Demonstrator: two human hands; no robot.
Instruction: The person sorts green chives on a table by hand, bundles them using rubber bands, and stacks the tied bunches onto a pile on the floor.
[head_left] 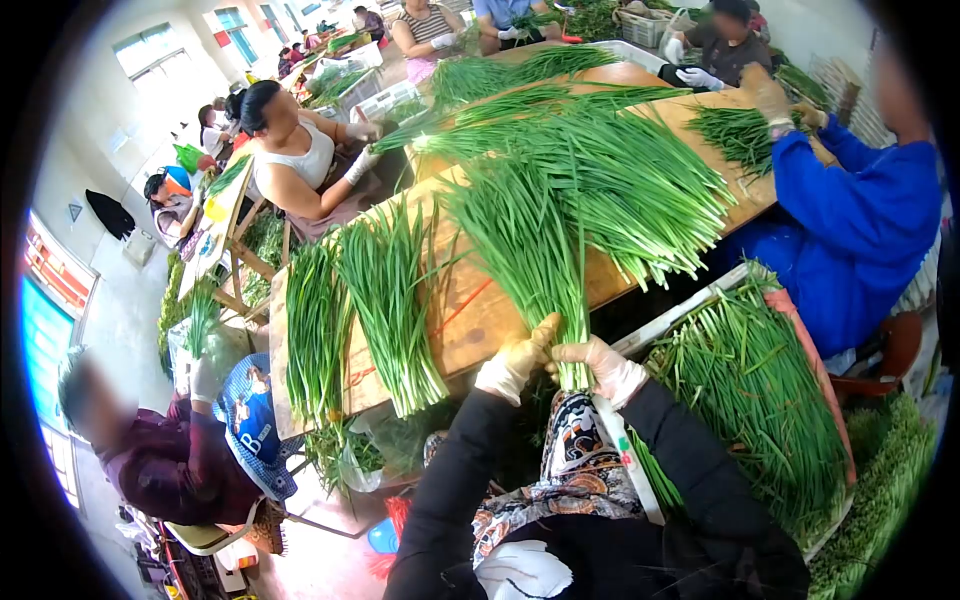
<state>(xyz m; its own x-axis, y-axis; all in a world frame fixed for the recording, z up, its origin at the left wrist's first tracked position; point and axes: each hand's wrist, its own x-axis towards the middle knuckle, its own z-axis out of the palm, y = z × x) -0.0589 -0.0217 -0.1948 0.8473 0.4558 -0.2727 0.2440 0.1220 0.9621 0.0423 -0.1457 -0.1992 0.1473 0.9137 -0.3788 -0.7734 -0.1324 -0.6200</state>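
Black sleeves [445, 485]; greens [530, 240] across wooden table [475, 315]; pale walls [70, 145].

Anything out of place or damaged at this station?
One minor oddity: a red string lies across the bare tabletop beside the laid-out green bundles, its visible stretch tied around nothing. Might just be tie material. The bunch in the left hand and right hand shows no clear damage.
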